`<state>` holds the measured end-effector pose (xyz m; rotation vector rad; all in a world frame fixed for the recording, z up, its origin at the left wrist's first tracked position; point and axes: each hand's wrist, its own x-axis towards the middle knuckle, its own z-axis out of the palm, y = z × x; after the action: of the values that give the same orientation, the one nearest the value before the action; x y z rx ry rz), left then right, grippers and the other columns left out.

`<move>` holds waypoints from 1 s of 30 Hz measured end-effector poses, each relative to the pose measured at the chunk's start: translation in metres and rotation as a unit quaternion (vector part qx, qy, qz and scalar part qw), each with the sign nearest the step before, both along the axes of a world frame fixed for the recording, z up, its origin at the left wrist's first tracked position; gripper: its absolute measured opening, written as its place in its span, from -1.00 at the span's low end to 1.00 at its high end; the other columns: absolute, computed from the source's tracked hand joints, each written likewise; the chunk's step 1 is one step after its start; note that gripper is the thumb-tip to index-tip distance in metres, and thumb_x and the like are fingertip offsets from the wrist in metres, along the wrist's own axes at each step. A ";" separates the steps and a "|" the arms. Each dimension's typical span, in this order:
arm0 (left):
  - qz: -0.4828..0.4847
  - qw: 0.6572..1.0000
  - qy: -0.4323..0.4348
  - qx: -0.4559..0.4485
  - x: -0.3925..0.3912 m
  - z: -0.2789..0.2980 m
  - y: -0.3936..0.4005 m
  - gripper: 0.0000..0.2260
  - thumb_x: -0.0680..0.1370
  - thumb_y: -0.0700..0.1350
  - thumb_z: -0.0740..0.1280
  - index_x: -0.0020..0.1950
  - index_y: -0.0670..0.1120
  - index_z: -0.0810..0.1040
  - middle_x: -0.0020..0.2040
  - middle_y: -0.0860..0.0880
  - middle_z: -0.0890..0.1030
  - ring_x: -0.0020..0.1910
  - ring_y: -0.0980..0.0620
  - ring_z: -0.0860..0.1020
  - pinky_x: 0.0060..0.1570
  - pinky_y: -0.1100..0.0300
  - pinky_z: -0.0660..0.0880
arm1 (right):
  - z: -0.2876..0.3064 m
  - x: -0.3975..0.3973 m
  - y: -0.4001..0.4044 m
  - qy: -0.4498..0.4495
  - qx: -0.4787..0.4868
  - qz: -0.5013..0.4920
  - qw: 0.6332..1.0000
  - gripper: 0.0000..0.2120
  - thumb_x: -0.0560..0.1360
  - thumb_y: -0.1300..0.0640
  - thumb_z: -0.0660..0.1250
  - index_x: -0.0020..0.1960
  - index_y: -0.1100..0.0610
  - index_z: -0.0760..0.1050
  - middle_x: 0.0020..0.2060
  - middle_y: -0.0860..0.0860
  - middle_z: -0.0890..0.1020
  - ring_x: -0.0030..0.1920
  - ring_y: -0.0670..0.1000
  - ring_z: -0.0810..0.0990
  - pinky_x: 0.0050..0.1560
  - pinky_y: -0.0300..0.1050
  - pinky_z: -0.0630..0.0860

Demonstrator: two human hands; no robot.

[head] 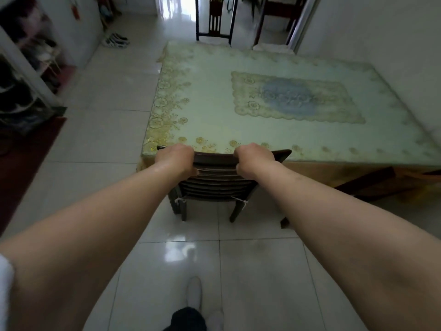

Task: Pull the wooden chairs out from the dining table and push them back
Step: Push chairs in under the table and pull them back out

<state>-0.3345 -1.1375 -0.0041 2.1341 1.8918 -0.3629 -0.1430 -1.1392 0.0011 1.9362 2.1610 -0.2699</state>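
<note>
Head view shows the dining table (274, 139) under a lace-patterned cloth, then the wooden chair (214, 182) tucked against its near edge, its top rail touching the tabletop rim. Left hand (175, 158) and right hand (253, 161) each clench that top rail, well apart.

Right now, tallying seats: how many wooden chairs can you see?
2: near chair gripped by left hand and right hand; far chair beyond the table. Others may be hidden.
</note>
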 end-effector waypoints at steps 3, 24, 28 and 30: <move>0.004 1.000 -0.002 0.008 0.000 -0.001 0.008 -0.68 0.50 0.17 0.42 -0.03 -0.09 0.56 -0.16 -0.02 0.52 -0.14 -0.07 0.55 -0.23 0.13 0.48 | -0.001 0.000 0.008 -0.013 0.001 0.005 1.000 -0.71 0.46 0.22 0.26 0.16 0.09 0.52 -0.04 0.06 0.56 -0.15 0.11 0.52 -0.28 -0.10 0.45; -0.077 0.997 0.011 -0.011 0.022 -0.078 0.079 -0.71 0.52 0.10 0.41 0.11 -0.07 0.54 -0.10 -0.04 0.52 -0.05 -0.10 0.55 -0.09 0.04 0.34 | -0.061 0.004 0.062 -0.046 -0.062 0.014 0.997 -0.82 0.44 0.26 0.27 0.02 0.09 0.49 -0.16 0.03 0.56 -0.18 0.10 0.53 -0.23 -0.07 0.41; -0.067 0.997 0.022 -0.015 0.024 -0.083 0.082 -0.84 0.55 -0.03 0.39 0.07 -0.05 0.55 -0.17 -0.02 0.48 -0.06 -0.11 0.58 -0.08 0.06 0.33 | -0.068 0.009 0.067 -0.042 -0.061 0.024 0.997 -0.78 0.44 0.32 0.26 0.02 0.09 0.49 -0.16 0.03 0.56 -0.19 0.10 0.54 -0.24 -0.06 0.43; -0.067 0.997 0.031 -0.007 0.026 -0.083 0.082 -0.89 0.53 -0.21 0.32 0.03 -0.05 0.55 -0.14 -0.03 0.54 -0.10 -0.11 0.56 -0.09 0.06 0.32 | -0.070 0.011 0.069 -0.042 -0.061 0.030 0.997 -0.75 0.43 0.37 0.25 0.02 0.10 0.51 -0.17 0.04 0.57 -0.20 0.09 0.54 -0.28 -0.06 0.44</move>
<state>-0.3087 -1.0554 -0.0876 2.2714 1.7771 -0.4739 -0.1322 -1.0697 -0.0686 1.7815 2.0924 -0.2969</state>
